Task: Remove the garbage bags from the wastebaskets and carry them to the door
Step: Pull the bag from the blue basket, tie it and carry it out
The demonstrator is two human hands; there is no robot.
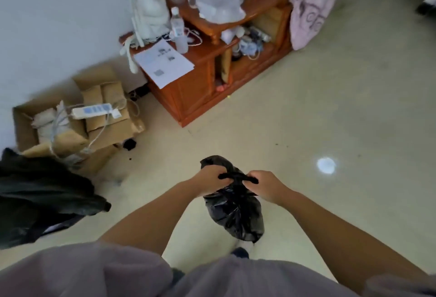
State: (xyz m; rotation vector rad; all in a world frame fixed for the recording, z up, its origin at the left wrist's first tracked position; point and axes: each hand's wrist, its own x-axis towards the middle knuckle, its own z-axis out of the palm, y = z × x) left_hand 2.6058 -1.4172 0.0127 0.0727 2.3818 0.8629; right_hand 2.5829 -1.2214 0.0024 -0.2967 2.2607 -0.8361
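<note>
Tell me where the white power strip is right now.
In the head view the white power strip lies at the left, on top of the open cardboard box by the wall, left of the wooden cabinet.

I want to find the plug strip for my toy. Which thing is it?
Look left of the reddish-brown wooden cabinet, by the white wall, at the open brown cardboard box on the floor. The long white plastic power strip lies on top of the folded cardboard inside, its white cable trailing down. Nothing else there is a slim white bar.

— What did we see resting on the pale floor (306, 119)?
— We saw a wooden cabinet (200, 89), a cardboard box (30, 131) by the wall, and a dark bag (42, 200) at left.
</note>
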